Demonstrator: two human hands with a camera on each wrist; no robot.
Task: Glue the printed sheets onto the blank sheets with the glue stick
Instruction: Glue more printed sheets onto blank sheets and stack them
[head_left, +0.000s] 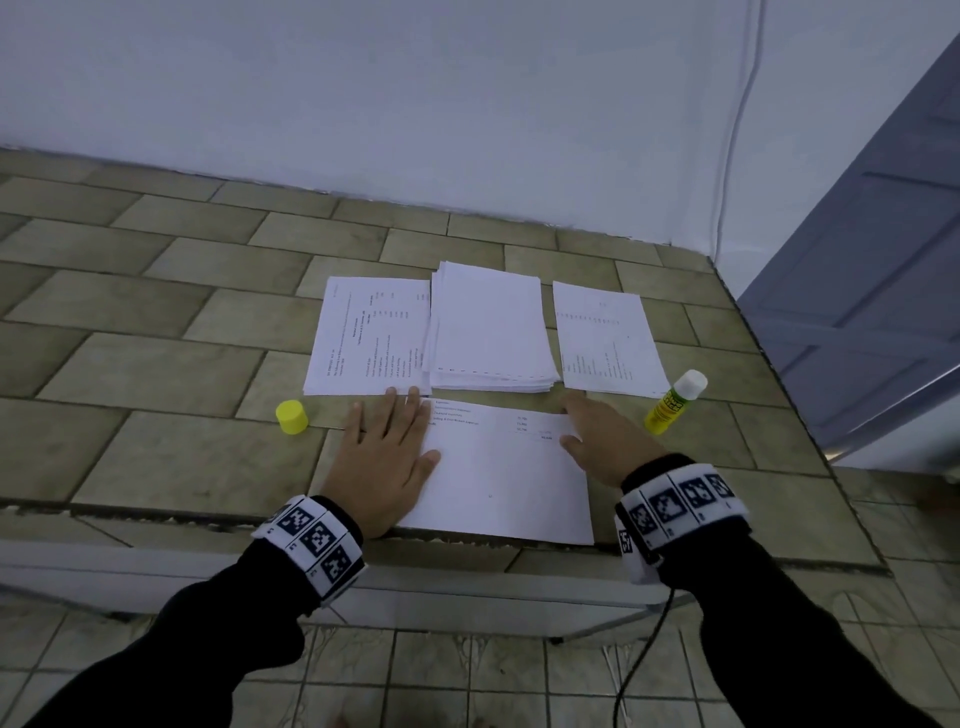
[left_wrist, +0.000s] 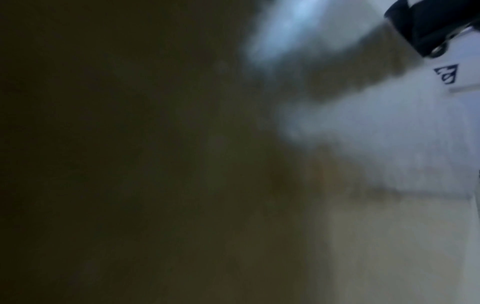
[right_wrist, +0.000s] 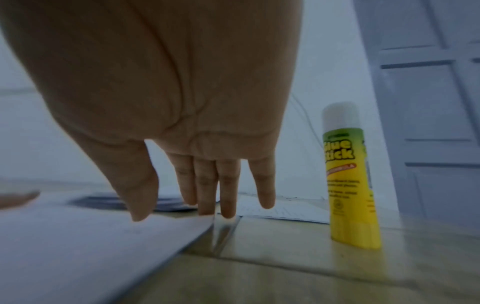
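Note:
A printed sheet (head_left: 498, 467) lies near the table's front edge with both my hands flat on it. My left hand (head_left: 387, 447) presses its left side with straight fingers. My right hand (head_left: 592, 431) presses the right edge, fingers (right_wrist: 228, 197) straight, tips at the sheet (right_wrist: 78, 246) corner. The yellow glue stick (head_left: 675, 402) stands uncapped to the right of my right hand, also upright in the right wrist view (right_wrist: 348, 176). Its yellow cap (head_left: 292, 415) sits left of my left hand. The left wrist view is dark and blurred.
Behind the sheet lie a printed pile (head_left: 374, 338) at left, a blank stack (head_left: 491, 327) in the middle and a faintly printed sheet (head_left: 608, 338) at right. The tiled table (head_left: 156, 364) meets a white wall. A grey door (head_left: 872, 291) stands at right.

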